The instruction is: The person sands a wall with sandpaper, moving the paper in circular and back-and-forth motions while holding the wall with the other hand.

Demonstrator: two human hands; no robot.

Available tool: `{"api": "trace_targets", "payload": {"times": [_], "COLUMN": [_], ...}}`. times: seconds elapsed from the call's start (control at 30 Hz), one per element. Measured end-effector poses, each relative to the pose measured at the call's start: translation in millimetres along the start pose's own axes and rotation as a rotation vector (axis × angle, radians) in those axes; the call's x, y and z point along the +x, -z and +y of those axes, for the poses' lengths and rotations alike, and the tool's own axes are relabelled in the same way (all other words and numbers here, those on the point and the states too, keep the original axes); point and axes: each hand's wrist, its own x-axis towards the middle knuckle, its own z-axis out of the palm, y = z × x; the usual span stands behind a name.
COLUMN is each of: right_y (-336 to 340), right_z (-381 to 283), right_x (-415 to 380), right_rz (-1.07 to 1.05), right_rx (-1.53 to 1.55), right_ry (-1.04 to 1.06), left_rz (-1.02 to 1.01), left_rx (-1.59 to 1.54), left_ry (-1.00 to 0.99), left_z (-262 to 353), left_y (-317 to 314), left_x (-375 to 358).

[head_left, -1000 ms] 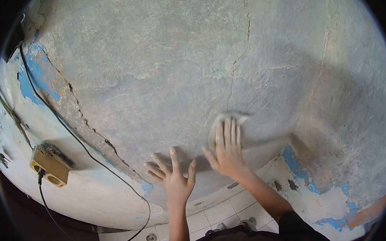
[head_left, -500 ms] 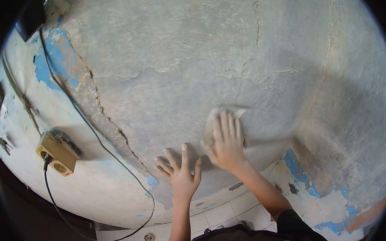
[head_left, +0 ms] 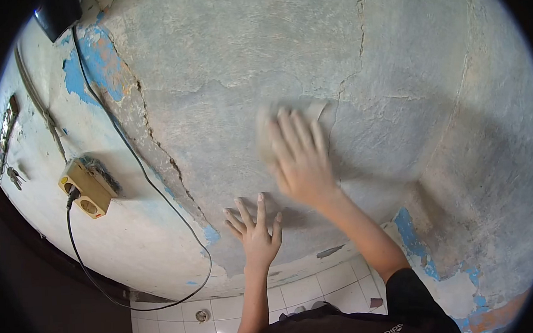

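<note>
My right hand (head_left: pixel 302 155) presses a pale, thin sheet (head_left: pixel 316 111) flat against the grey, cracked wall (head_left: pixel 228 132). The sheet is blurred, and its edges show above and to the left of the fingers. Lower and to the left, my left hand (head_left: pixel 259 238) rests on the wall with its fingers spread and nothing in it. A long crack (head_left: pixel 174 165) runs down the wall to the left of both hands.
At the left, a socket block (head_left: pixel 88 188) with a plugged-in black cable (head_left: pixel 153 181) is fixed to the wall. Keys (head_left: pixel 15 178) hang further left. A dark device (head_left: pixel 58 16) is at the top left. Below lies a tiled floor (head_left: pixel 223 310) with a round drain (head_left: pixel 202 316).
My right hand has moved up and slightly left with the sheet. My left hand stays on the wall, fingers spread. The view has shifted a little.
</note>
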Motion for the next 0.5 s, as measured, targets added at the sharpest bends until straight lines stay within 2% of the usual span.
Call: {"api": "trace_targets", "payload": {"times": [0.03,0.17,0.27,0.33,0.5], "right_y": [6,14,-21,-16,23], "right_z": [5,2,-19,-25,0], "right_x": [12,10,-56,-66,-9], "right_rz": [0.096,0.123,-0.065,-0.127,-0.1], "right_rx": [-0.053,-0.043,0.042,0.057,0.079], "right_ry": [-0.038,-0.069,-0.015,-0.008,-0.032], "left_rz": [-0.004,0.028,0.033,0.0,0.072], "left_rx": [-0.017,-0.068,-0.092,-0.082,-0.169], "left_ry": [0.009,0.041,0.078,0.045,0.087], "left_z": [2,6,11,10,9], "left_y": [3,6,9,11,3], "left_x": [0,-2,-6,-9,-18]}}
